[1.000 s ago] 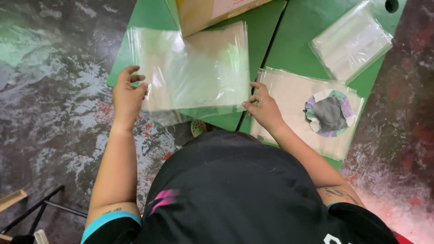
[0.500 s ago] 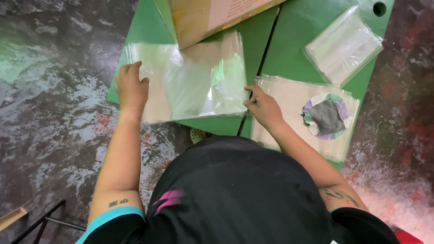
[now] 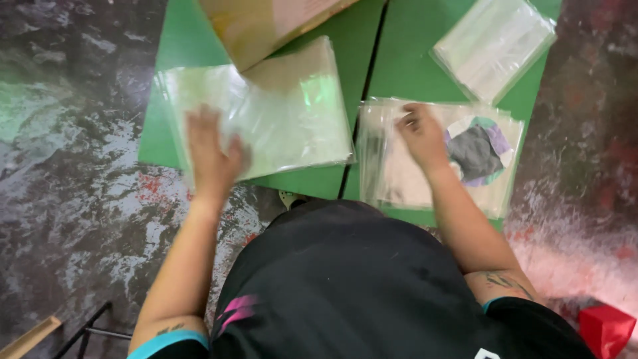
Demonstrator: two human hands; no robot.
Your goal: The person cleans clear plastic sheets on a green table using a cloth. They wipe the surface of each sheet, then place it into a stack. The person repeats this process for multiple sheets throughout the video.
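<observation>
My left hand (image 3: 211,154) lies flat, fingers spread, on a stack of clear plastic bags (image 3: 279,113) on the left green table (image 3: 266,40). My right hand (image 3: 420,135) rests on a second stack of clear bags (image 3: 399,176) on the right green table (image 3: 405,50). On that stack, just right of my hand, sits a small pile of fabric pieces (image 3: 477,149), dark grey with purple and green edges. Both hands are blurred; neither appears to grip anything.
A cardboard box (image 3: 266,23) stands at the back of the left table, overlapping the bag stack. Another packet of clear bags (image 3: 495,43) lies at the back right. A red object (image 3: 606,329) sits on the mottled floor at the lower right.
My left hand moved from the left edge of the bag stack onto its top. My right hand moved right, from between the stacks onto the right stack near the fabric.
</observation>
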